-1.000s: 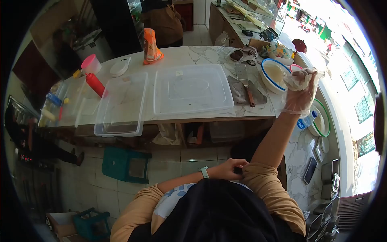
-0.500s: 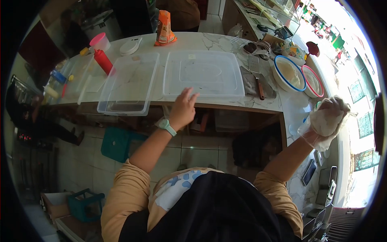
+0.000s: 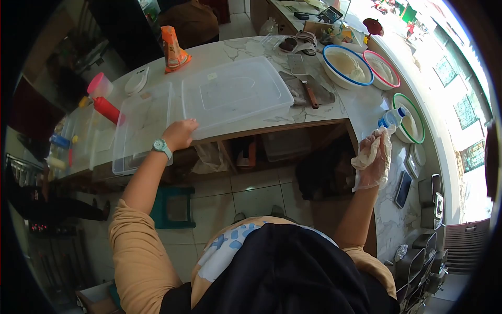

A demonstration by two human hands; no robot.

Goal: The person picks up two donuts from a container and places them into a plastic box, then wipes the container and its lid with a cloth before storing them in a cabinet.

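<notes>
My left hand, with a pale green watch on its wrist, is at the near left corner of a lidded clear plastic box. Its fingers are bent together over that edge. Beside it, a second clear box juts past the counter's front edge. My right hand wears a loose, crumpled clear plastic glove with whitish smears. It is raised over the right side counter, fingers pointing away from me, nothing visible in it. Just beyond the fingertips are a blue-capped bottle and a green-rimmed bowl.
Blue-rimmed and pink-rimmed bowls hold pale contents. A wooden-handled spatula lies near them. An orange packet, red squeeze bottle and white scale stand behind. A phone lies at right; a green stool stands below.
My left hand has moved from over the front edge to the lidded box's near left corner, its fingers closing. My gloved right hand has come down and left. The view has turned right.
</notes>
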